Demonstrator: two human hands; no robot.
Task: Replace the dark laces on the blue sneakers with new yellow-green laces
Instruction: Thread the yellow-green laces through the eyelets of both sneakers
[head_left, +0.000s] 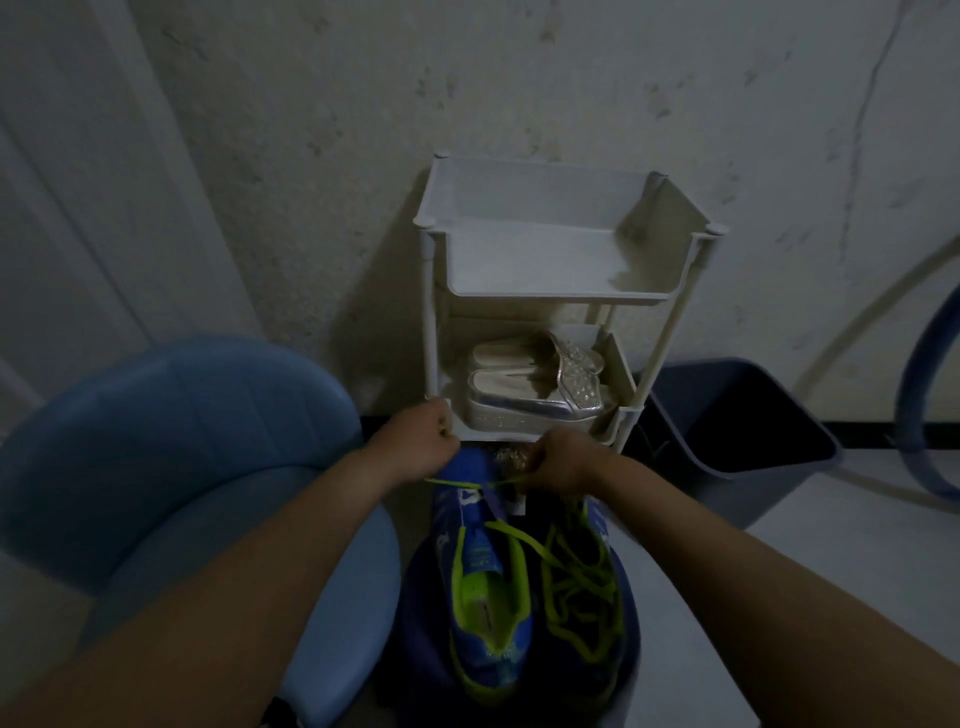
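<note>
Down at the bottom of the view: both blue sneakers lie side by side, toes pointing away toward the rack. They rest on something dark blue, too dim to name.
Left sneaker (491, 592): tongue exposed and the opening spread wide. It's laced only at the toe end, with two loose strands trailing back along the opening.
Right sneaker (584, 597): pressed against the left one, its top crossed again and again by slack, loopy yellow-green lacing.
Yellow-green lace (465, 483): drawn in a straight line across the left sneaker's toe, running from one hand to the other.
Left hand (421, 441): fingers curled into a fist with the lace coming out from beneath it. The pinch itself is hidden behind the back of the hand.
Right hand (563, 460): fingers curled tight, pinching the other end of the lace just beyond the right sneaker's toe.
Rack (561, 291): white and tiered, standing against the wall. Its lower front edge sits just beyond both sets of knuckles.
Silver sandals (535, 387): a platform pair on the rack's lower shelf, side by side, beaded straps toward the right.
Blue chair (182, 467): round-backed and filling the left side, with the left forearm crossing in front of it.
Dark bin (737, 415): on the floor just right of the rack.
Blue hose (906, 395): curving along the far right edge.
In the way: the hands hide both toe tips, and something sparkly between them is too dim to identify.
</note>
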